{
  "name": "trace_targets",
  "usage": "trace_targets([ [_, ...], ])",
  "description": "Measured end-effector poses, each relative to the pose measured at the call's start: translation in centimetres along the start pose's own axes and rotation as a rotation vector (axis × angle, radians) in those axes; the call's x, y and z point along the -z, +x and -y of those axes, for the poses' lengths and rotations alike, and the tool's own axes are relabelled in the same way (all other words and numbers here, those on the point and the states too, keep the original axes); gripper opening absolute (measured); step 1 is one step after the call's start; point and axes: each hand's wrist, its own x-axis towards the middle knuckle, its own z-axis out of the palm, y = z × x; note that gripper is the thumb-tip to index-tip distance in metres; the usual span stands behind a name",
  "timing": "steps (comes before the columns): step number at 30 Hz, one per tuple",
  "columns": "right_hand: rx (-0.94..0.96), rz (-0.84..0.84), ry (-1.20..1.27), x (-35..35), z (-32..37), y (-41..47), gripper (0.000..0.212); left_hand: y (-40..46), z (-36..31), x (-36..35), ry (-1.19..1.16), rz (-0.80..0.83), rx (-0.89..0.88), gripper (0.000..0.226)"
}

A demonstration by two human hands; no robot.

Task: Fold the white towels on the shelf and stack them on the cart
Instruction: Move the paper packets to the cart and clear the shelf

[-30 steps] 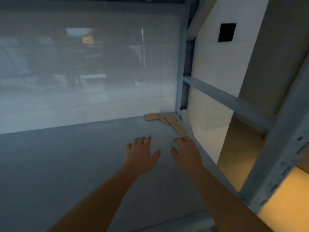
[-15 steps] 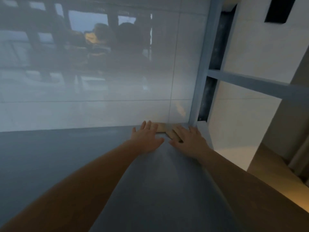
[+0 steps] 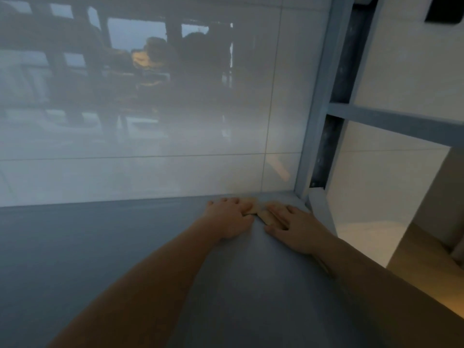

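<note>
Both arms reach across a grey shelf (image 3: 100, 247) toward its far right corner, where it meets a glossy white tiled wall (image 3: 175, 146) and a grey metal post (image 3: 319, 109). A few tan wooden pieces (image 3: 261, 214) lie in that corner, just short of the post. The left hand (image 3: 229, 218) rests palm down on the pieces nearest the wall, its fingers bent over them; whether it grips them I cannot tell. The right hand (image 3: 291, 228) lies flat beside it, closer to the post, fingers straight and spread over another piece. The two hands sit nearly touching. No white towel shows anywhere, and the cart is out of view. The wall carries dim, blurred reflections.
</note>
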Motion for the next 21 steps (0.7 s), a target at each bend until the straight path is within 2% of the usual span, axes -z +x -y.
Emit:
trace_targets([
  [7, 0.049, 0.005, 0.032, -0.3, 2.7, -7.8, 0.065, -9.2, -1.7, 0.7, 0.000, 0.031, 0.014, 0.057],
  [17, 0.144, 0.018, 0.037, -1.6, 9.5, -26.6, 0.066, -30.2, -4.6, 2.1, -0.003, 0.124, 0.063, 0.059],
  [21, 0.218, 0.050, 0.003, -1.8, 11.6, -31.6, 0.066, -36.6, -5.8, 2.3, -0.029, 0.151, 0.078, 0.063],
])
